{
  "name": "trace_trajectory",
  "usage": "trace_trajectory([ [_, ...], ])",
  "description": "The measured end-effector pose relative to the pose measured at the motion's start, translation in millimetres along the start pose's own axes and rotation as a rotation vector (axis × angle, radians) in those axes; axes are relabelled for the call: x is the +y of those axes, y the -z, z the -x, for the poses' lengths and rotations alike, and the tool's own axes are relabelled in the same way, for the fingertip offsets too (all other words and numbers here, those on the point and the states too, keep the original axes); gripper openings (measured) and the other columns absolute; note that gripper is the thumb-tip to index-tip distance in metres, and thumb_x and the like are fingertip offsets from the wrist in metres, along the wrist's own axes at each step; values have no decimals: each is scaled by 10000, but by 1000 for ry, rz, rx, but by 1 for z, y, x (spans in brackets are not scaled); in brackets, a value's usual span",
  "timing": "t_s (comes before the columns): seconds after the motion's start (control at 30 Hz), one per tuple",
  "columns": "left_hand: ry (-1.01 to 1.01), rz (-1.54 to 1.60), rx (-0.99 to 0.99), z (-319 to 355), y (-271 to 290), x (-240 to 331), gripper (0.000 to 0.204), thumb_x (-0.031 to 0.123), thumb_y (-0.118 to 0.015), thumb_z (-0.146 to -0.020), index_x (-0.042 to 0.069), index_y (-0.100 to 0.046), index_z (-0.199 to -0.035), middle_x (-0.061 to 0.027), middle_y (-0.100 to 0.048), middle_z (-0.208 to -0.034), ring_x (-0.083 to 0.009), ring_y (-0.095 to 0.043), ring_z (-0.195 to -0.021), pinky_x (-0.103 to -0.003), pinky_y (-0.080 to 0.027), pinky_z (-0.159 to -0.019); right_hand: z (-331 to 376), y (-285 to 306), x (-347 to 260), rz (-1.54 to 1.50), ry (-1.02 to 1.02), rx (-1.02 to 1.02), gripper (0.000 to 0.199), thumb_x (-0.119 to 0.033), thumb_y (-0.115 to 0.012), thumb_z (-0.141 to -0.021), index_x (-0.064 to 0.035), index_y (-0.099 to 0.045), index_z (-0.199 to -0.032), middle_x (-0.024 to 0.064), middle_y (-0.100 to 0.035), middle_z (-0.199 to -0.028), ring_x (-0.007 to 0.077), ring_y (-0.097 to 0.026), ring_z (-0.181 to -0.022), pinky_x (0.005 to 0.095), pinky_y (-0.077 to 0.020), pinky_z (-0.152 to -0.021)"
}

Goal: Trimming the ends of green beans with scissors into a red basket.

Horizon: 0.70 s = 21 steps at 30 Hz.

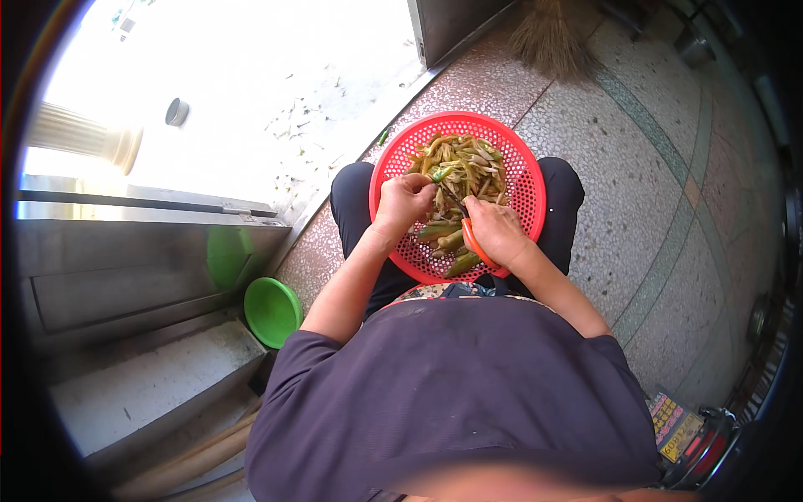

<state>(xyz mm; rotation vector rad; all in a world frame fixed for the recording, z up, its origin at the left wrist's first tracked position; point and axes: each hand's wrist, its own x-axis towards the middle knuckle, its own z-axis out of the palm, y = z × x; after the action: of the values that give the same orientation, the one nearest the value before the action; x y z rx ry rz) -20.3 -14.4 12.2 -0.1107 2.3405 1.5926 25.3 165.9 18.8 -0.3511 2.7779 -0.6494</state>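
Observation:
A red perforated plastic basket rests on my lap. In its far part lies a heap of cut yellow-green vegetable pieces; several longer, uncut green pods are in the near part. My left hand pinches a small green vegetable piece above the heap. My right hand grips scissors with orange handles, whose dark blades point toward the left fingertips. Whether the blades touch the piece is too small to tell.
A green plastic basin stands on the left, beside a metal door panel. A straw broom is on the speckled floor at the far side. One small green pod lies just outside the basket. Bright ground with scraps stretches beyond the threshold.

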Motion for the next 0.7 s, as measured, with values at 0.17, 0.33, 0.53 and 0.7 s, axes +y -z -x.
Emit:
trace_trajectory([
  [0.17, -93, -59, -22, 4, -3, 5, 169, 103, -597, -838, -39, -668, -897, -50, -621, -615, -81, -587, -507, -236, -486, -458, 0, -3, 0, -70, 53, 83, 186, -142, -532, -794, 7, -521, -904, 222, -643, -785, 382, -645, -761, 470, -501, -694],
  [0.33, -91, -19, -10, 0, -4, 0, 169, 105, -607, -851, -29, -670, -933, -58, -625, -616, -86, -595, -513, -234, -486, -460, -1, -11, 5, -154, 19, 76, 182, -146, -557, -781, -5, -519, -890, 232, -621, -709, 405, -631, -712, 481, -498, -652],
  [0.53, -66, -373, 313, -44, 63, 8, 355, 312, -446, -930, 30, -630, -1042, -217, -644, -937, -381, -607, -934, -433, -478, -805, -4, 2, 22, -165, -53, 257, 118, -160, -585, -805, -63, -568, -869, 197, -617, -690, 373, -630, -667, 452, -501, -600],
  [0.7, -53, -1296, 1027, -99, 160, -25, 666, 411, -478, -896, 35, -271, -1405, -263, -560, -1162, -392, -516, -1105, -414, -388, -975, 2, 20, 33, -249, -42, 339, 167, -196, -567, -809, -70, -576, -919, 184, -624, -695, 365, -625, -655, 444, -498, -616],
])
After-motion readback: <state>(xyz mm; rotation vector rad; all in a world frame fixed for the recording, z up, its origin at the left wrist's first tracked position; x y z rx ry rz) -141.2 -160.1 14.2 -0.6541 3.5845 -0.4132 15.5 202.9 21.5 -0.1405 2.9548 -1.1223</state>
